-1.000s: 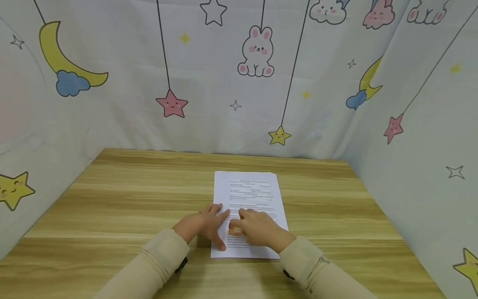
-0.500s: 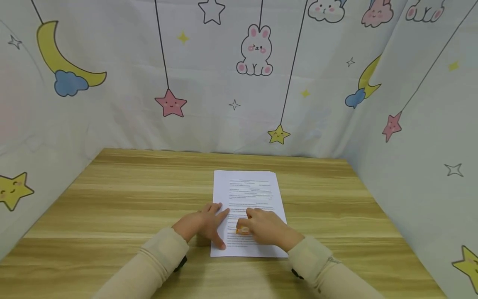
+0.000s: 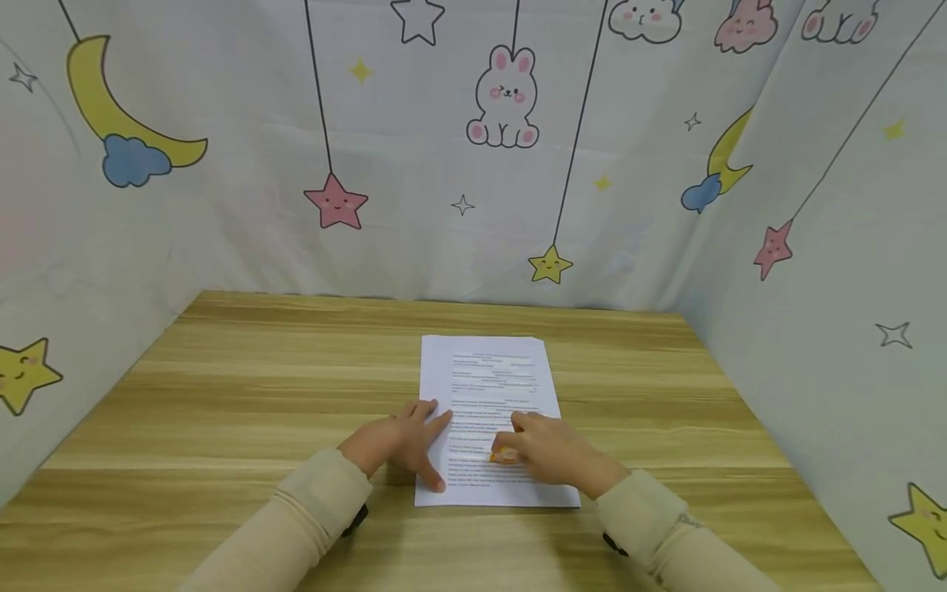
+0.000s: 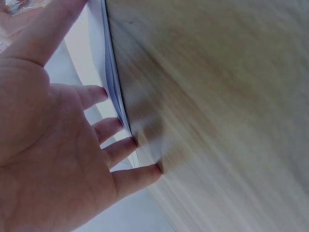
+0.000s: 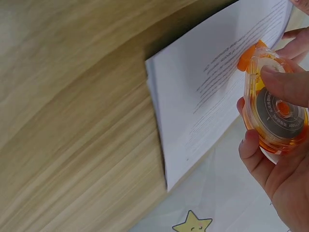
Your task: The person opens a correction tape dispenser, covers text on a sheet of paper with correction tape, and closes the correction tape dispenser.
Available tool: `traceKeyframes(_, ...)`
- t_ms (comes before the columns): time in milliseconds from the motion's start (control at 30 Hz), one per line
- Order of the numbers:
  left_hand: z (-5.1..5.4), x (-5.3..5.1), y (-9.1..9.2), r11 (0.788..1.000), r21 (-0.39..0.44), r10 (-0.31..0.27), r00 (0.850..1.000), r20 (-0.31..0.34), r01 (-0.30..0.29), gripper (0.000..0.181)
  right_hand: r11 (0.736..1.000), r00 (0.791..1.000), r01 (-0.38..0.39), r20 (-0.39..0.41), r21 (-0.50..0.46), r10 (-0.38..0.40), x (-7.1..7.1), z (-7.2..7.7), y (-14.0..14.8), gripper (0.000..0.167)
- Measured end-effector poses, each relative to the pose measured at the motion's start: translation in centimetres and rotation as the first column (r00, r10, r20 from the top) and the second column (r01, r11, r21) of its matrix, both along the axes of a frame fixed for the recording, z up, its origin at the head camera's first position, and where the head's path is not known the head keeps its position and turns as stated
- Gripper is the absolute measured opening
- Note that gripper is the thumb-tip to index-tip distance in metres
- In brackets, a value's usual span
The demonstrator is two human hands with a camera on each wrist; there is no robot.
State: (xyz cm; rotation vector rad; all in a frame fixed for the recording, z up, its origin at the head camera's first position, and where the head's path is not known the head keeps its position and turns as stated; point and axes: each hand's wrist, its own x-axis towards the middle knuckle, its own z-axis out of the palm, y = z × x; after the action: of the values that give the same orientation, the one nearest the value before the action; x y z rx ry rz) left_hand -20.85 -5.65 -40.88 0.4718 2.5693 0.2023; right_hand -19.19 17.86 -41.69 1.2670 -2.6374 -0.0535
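Note:
A stack of printed paper (image 3: 481, 489) lies on the wooden table, with white strips across several lines of its text. My left hand (image 3: 405, 440) rests on the stack's left edge, fingers spread and straight; the left wrist view has its fingertips (image 4: 112, 126) at the sheets' side. In my right hand (image 3: 556, 452) is an orange, see-through correction tape (image 5: 277, 116), pinched between thumb and fingers. Its orange tip (image 5: 250, 57) is by the printed lines in the lower half of the page. Whether the tip touches the paper is hard to tell.
The wooden table (image 3: 259, 395) extends around the stack on all sides. Behind it and at both sides hangs a white curtain (image 3: 414, 255) printed with stars, moons and a rabbit. Dark wrist straps (image 3: 355, 520) show under the cream sleeves (image 3: 296, 510).
My right hand has slid to the right across the page with the correction tape, along a lower line of text. The left hand has stayed in place on the paper.

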Motion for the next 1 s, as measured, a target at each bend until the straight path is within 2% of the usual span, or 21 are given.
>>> traceKeyframes(367, 0.2, 0.2, -0.2, 1.000, 0.022, -0.021, 1.000, 0.005, 0.021, 0.104, 1.000, 1.000, -0.007, 0.010, -0.017, 0.007, 0.0, 0.0, 1.7, 0.020)
traceKeyframes(400, 0.3, 0.2, -0.1, 1.000, 0.025, -0.019, 1.000, 0.007, 0.019, 0.104, 0.999, 1.000, 0.000, 0.028, -0.037, 0.001, -0.1, -0.1, 2.0, 0.022)
traceKeyframes(467, 0.4, 0.3, -0.1, 0.999, 0.029, -0.014, 1.000, 0.009, 0.014, 0.104, 0.995, 0.992, 0.045, 0.121, -0.088, -0.034, -0.2, -0.2, 2.5, 0.026)
traceKeyframes(567, 0.4, 0.3, 0.0, 0.999, 0.034, -0.011, 1.000, 0.016, 0.010, 0.104, 0.976, 0.959, 0.144, 0.266, -0.165, -0.097, 0.0, -0.1, 3.5, 0.030)
traceKeyframes(633, 0.3, 0.3, -0.1, 0.999, 0.036, -0.007, 1.000, 0.019, 0.007, 0.105, 0.961, 0.933, 0.209, 0.331, -0.182, -0.140, 0.3, 0.1, 4.0, 0.031)
traceKeyframes(767, 0.3, 0.2, -0.1, 0.999, 0.041, 0.003, 1.000, 0.029, -0.004, 0.105, 0.958, 0.941, 0.216, 0.303, -0.190, -0.152, 0.7, 0.3, 4.3, 0.030)
traceKeyframes(1000, 0.3, -0.1, -0.1, 0.999, 0.039, 0.010, 0.999, 0.040, -0.011, 0.105, 0.972, 0.967, 0.165, 0.223, -0.168, -0.125, 1.1, 0.1, 4.1, 0.028)
